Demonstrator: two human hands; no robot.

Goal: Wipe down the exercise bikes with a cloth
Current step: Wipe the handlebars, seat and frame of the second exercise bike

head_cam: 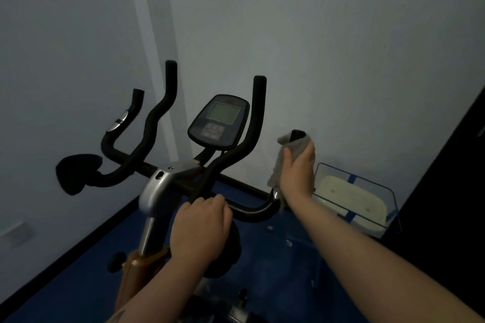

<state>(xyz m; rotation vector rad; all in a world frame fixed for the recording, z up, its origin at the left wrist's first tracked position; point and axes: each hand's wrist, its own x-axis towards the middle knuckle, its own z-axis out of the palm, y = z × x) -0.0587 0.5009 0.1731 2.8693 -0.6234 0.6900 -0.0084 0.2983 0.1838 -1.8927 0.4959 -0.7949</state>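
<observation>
An exercise bike (157, 186) with black foam handlebars and a silver stem stands in front of me. Its console (219, 120) with a grey screen sits between the two upright bars. My left hand (200, 223) grips the crossbar just right of the stem. My right hand (298, 170) holds a grey cloth (294, 143) wrapped round the outer right handlebar grip, whose black tip pokes out above the cloth. The rest of that grip is hidden by the hand and cloth.
A clear plastic bin (354, 186) with blue trim and pale contents stands on the blue floor (275, 270) to the right, near a dark panel (451, 191). A grey wall (315, 34) runs close behind the bike. The bike's frame and knobs lie below my arms.
</observation>
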